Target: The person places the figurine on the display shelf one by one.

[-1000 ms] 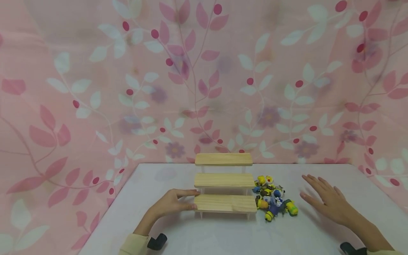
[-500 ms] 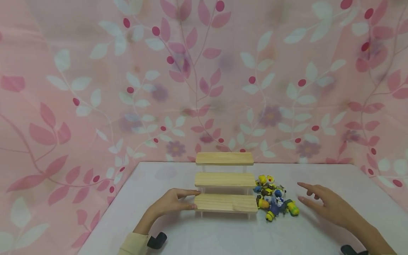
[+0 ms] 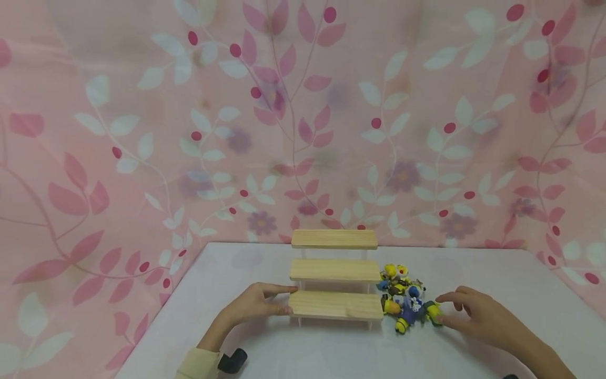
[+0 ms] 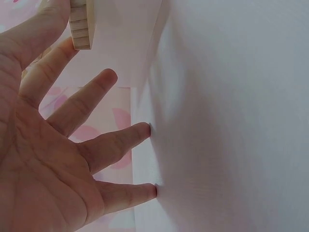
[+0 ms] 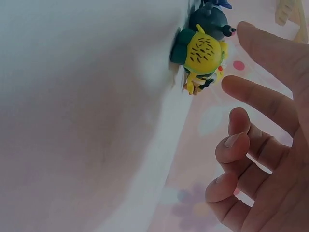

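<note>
A three-tier wooden display stand with see-through legs stands on the white table. My left hand pinches the left end of its lowest board, thumb in front and index finger behind; the other fingers spread apart. Just right of the stand lies a pile of small toy figurines, yellow, blue and dark. My right hand is beside its right edge, thumb and index finger parted by a yellow and green figurine. In the right wrist view a gap shows between those fingertips and it; the other fingers are bent.
The white table reaches back to a pink leaf-patterned cloth hanging behind it. A dark grey figurine is next to the yellow and green one. A black strap piece sits at my left wrist.
My right hand has moved down and left to the yellow and green figurine, its fingers going from spread to more bent. The left hand stays at the stand.
</note>
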